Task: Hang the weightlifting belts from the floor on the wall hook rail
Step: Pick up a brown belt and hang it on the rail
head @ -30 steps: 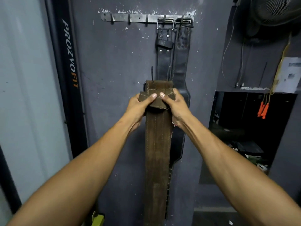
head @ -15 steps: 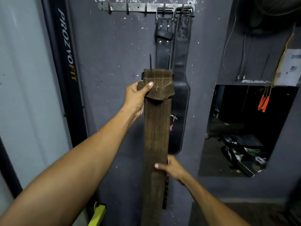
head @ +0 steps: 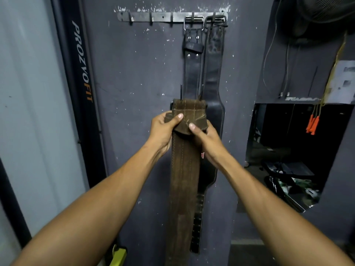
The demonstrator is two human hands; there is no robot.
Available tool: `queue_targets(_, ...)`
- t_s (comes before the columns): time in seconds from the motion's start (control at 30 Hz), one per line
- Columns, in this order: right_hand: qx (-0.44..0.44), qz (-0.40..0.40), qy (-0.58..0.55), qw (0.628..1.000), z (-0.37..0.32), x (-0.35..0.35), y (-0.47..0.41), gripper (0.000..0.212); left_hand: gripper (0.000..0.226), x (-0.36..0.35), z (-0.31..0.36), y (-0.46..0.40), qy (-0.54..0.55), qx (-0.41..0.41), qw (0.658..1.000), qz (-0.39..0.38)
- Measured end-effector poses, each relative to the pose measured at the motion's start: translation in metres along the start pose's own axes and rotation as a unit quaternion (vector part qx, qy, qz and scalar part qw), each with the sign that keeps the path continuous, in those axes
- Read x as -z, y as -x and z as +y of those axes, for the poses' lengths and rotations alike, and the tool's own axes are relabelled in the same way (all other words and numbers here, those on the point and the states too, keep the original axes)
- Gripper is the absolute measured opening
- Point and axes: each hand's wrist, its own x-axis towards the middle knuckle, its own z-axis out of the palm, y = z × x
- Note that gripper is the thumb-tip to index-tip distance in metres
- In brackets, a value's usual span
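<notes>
A long brown suede weightlifting belt [head: 183, 179] hangs straight down in front of the dark wall. My left hand [head: 163, 131] and my right hand [head: 206, 140] both grip its folded top end, thumbs on the front. High on the wall is a metal hook rail [head: 153, 16]. Two black leather belts [head: 193, 73] [head: 214, 104] hang by their buckles from the rail's right-hand hooks, partly hidden behind the brown belt. The rail's left hooks are bare.
A black upright post marked PROZVOFIT [head: 82, 62] stands left of the wall. At right, a dark opening [head: 288, 150] shows clutter inside, with orange handles [head: 312, 124] and cords hanging above it. A fan [head: 326, 10] sits at top right.
My right hand has come up from the belt's lower part and taken hold of the folded top end beside my left hand. The belt's top sits a little lower below the rail.
</notes>
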Motion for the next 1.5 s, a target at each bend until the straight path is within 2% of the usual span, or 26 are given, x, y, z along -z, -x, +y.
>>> queue_targets(0.17, 0.031, 0.083, 0.079, 0.993, -0.027, 0.004, -0.03, 0.05, 0.015, -0.008, -0.003, 0.002, -0.001, -0.002, 1.0, -0.013)
queue_targets(0.37, 0.102, 0.063, 0.068, 0.99, -0.037, 0.014, -0.044, 0.02, 0.016, -0.023, 0.003, -0.001, -0.067, -0.005, 0.997, -0.031)
queue_targets(0.47, 0.124, 0.07, 0.076, 0.987, -0.043, 0.018, -0.052, 0.015, 0.012, -0.033, 0.012, -0.01, -0.124, -0.01, 0.991, -0.046)
queue_targets(0.53, 0.145, 0.076, 0.088, 0.983, -0.05, 0.019, -0.059, 0.015, 0.02, -0.042, 0.019, -0.022, -0.154, -0.03, 0.987, -0.02)
queue_targets(0.67, 0.17, 0.099, 0.125, 0.973, -0.066, 0.014, -0.081, 0.023, 0.037, -0.057, 0.039, -0.056, -0.219, -0.064, 0.972, 0.058)
queue_targets(0.83, 0.19, 0.148, 0.137, 0.961, -0.091, 0.005, -0.137, 0.039, 0.038, -0.063, 0.057, -0.107, -0.255, -0.111, 0.957, 0.084)
queue_targets(0.97, 0.198, 0.19, 0.163, 0.948, -0.111, -0.003, -0.189, 0.05, 0.043, -0.063, 0.074, -0.158, -0.271, -0.142, 0.949, 0.075)
queue_targets(1.17, 0.197, 0.223, 0.168, 0.94, -0.136, -0.023, -0.269, 0.05, 0.051, -0.053, 0.106, -0.24, -0.318, -0.182, 0.928, 0.065)
queue_targets(1.37, 0.207, 0.248, 0.193, 0.927, -0.152, -0.042, -0.336, 0.057, 0.042, -0.042, 0.13, -0.32, -0.337, -0.196, 0.918, 0.064)
queue_targets(1.5, 0.195, 0.271, 0.225, 0.915, -0.168, -0.054, -0.374, 0.061, 0.051, -0.037, 0.146, -0.364, -0.335, -0.194, 0.92, 0.057)
